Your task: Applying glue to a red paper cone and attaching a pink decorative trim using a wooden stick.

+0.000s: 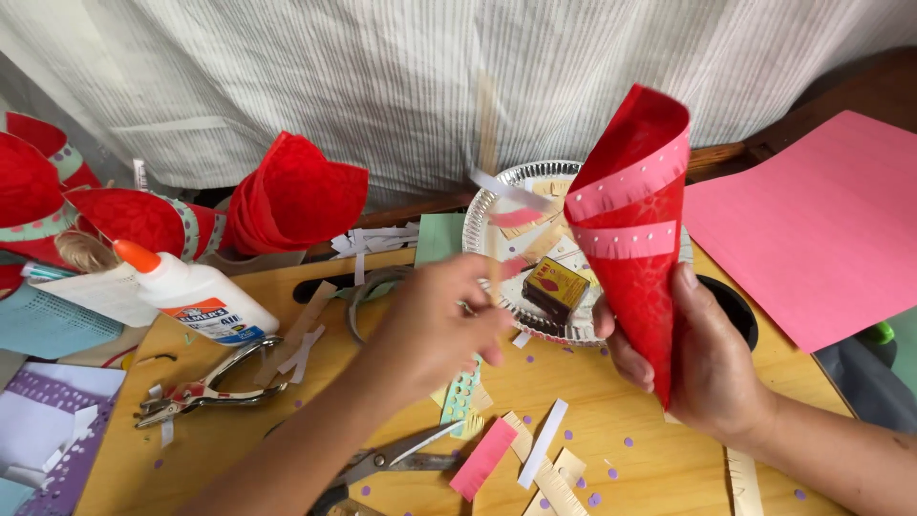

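We've got the red paper cone with pink fringed bands (638, 225) up in our right hand (702, 368), point down, mouth tilted away from us, fingers wrapped around its lower half above the wooden tabletop (611, 430). Our left hand (435, 330) is closed around something thin, possibly a small stick, but it's blurred and we can't tell what it is. That hand hovers at the near rim of the silver foil plate (516, 182), where paper scraps and a small dark box with a yellow-and-red lid (556, 287) lie.

Here's where it could slip. We're holding the cone by a one-handed grip low down, so a squeeze too hard could crease the paper or spring the seam. The pink bands look freshly placed; if their glue is wet, a thumb sliding up could drag them crooked. The white glue bottle with an orange cap (196, 296) lies on its side at the left, near the metal hole punch (205, 387), and a leak there would spoil the loose strips. The grey-handled scissors (396, 461) sit under our left forearm, blades partly open, an easy snag.
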